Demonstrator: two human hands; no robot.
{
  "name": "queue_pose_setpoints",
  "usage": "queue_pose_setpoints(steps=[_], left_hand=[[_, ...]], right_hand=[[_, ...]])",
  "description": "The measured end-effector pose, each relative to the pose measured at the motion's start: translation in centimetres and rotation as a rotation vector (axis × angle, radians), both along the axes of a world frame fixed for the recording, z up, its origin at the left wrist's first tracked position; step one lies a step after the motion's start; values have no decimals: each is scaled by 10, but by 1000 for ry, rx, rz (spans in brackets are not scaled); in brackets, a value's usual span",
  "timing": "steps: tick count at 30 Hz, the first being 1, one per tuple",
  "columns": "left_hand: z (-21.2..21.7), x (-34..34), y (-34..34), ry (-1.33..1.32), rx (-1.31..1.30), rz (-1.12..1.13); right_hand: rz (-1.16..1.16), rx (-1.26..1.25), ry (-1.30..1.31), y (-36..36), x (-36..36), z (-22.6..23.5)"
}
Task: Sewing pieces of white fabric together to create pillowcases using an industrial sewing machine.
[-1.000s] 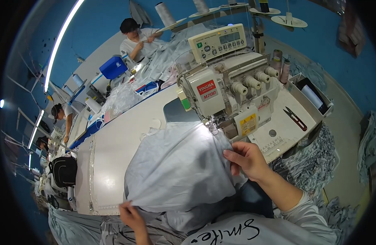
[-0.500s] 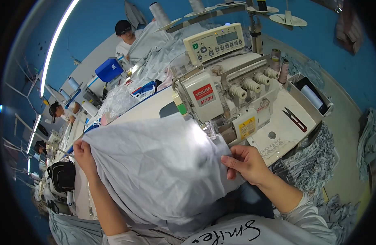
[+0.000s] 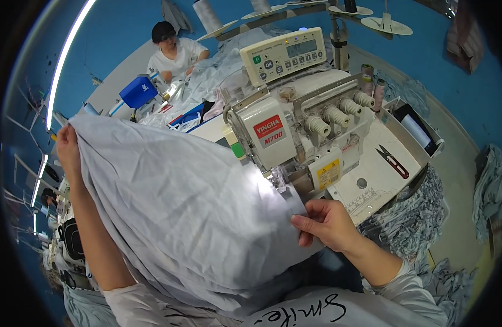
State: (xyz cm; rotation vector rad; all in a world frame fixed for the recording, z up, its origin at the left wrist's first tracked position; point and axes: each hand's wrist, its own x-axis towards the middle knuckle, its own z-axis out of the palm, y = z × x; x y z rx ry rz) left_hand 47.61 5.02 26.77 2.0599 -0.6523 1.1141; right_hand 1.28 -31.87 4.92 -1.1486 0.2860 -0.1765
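A large pale grey cloth (image 3: 180, 201) spreads across my lap and the table, one edge running under the lit needle area of a white overlock sewing machine (image 3: 272, 141). At the far left, my left hand (image 3: 68, 150) pinches a corner of the cloth and holds it up and stretched. My right hand (image 3: 327, 224) grips the cloth's right edge between thumb and fingers, just in front of the machine's foot. The part of the cloth under the foot is hidden by the machine head.
Red-handled thread snips (image 3: 394, 162) lie on the machine's right table. Beyond them stands a white box (image 3: 420, 128) with a thread spool. Heaped grey fabric (image 3: 409, 218) sits below on the right. Across the table a person (image 3: 177, 54) works by a blue machine (image 3: 138, 91).
My left hand has moved up and left, drawing the cloth out wider. My right hand stays nearly in place at the edge. The person opposite has lowered the fabric they held up.
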Motion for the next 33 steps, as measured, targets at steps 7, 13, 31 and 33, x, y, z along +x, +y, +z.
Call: queue_pose_setpoints(steps=[7, 13, 31, 33], left_hand=[[90, 38, -35, -36, 72, 264], [112, 27, 26, 126, -8, 57], [-190, -315, -79, 246, -258, -24], [-166, -302, -81, 207, -268, -126]], right_hand=[[-3, 7, 37, -2, 2, -2], [92, 50, -17, 9, -5, 4], [44, -37, -29, -2, 2, -10], [57, -30, -33, 1, 2, -7]])
